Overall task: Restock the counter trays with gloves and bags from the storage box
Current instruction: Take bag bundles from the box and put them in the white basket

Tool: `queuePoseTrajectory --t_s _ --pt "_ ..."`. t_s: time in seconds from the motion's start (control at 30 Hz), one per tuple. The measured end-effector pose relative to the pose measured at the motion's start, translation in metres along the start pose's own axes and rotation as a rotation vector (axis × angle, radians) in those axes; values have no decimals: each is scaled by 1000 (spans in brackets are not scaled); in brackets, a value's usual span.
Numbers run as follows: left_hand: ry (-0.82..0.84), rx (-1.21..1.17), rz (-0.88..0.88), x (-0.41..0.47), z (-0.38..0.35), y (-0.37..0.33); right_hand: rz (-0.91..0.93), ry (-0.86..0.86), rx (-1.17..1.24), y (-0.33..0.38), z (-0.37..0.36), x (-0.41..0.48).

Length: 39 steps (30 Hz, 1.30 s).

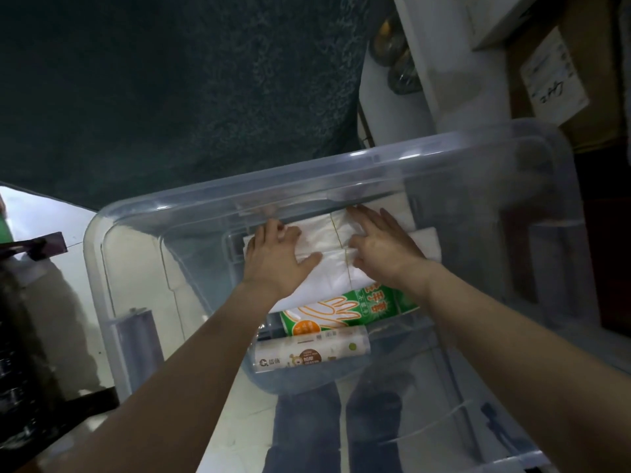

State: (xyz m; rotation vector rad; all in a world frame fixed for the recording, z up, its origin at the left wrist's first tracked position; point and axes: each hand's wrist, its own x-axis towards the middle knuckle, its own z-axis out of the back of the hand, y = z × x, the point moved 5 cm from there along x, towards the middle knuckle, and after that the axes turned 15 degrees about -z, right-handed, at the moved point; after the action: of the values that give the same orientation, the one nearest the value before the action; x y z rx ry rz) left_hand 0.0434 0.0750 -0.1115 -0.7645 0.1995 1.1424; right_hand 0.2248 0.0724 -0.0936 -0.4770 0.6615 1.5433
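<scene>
Both hands down inside the clear plastic storage box (341,172), which takes up most of the view. Left hand (276,257) lies flat, fingers spread, on the left part of a white bundle of thin plastic bags tied with a cord (327,240). Right hand (382,244) also flat and open on the right part of that bundle, fingers pointing to the far wall. Neither hand is closed round it yet; they press or gather rather than lift.

Progress, as a judgement: early. The stock sits at the bottom of the box, and no counter trays are in view, so nothing shown has been restocked. Lifting, carrying and placing all remain.

Under the near edge of the bundle: a green and white packet printed with a glove outline (345,312), partly covered. Just nearer, touching it, a white roll of bags with a brown round label (310,353).

Surroundings: dark teal textured cloth (170,80) behind the box; pale tiled floor (51,220) at left. The tall box walls hem in the forearms; the bundle overlies the glove packet, so it must come out first.
</scene>
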Motion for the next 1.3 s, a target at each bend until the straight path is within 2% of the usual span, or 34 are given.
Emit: queuePoseTrajectory --t_s 0.1,0.2,0.37,0.6,0.67,0.87,1.1,1.3 --pt "42 23 -29 -5 -7 0 31 60 -33 1 4 8" --pt "2 45 -45 -6 -1 -3 49 88 -61 3 8 13" --pt "-26 -24 -72 -1 9 -15 40 40 -68 7 17 13" --pt "67 229 -209 -8 0 -27 50 -37 -103 11 14 -8" --pt "49 222 -206 -13 0 -31 68 -58 -161 11 10 -18" --pt "23 185 -286 -32 26 -50 48 -200 -132 12 21 -64" --pt "-17 377 -477 -81 81 -102 6 -426 -44 12 84 -151" --pt "-159 433 -622 -139 148 -169 -34 -640 7 10 137 -250"
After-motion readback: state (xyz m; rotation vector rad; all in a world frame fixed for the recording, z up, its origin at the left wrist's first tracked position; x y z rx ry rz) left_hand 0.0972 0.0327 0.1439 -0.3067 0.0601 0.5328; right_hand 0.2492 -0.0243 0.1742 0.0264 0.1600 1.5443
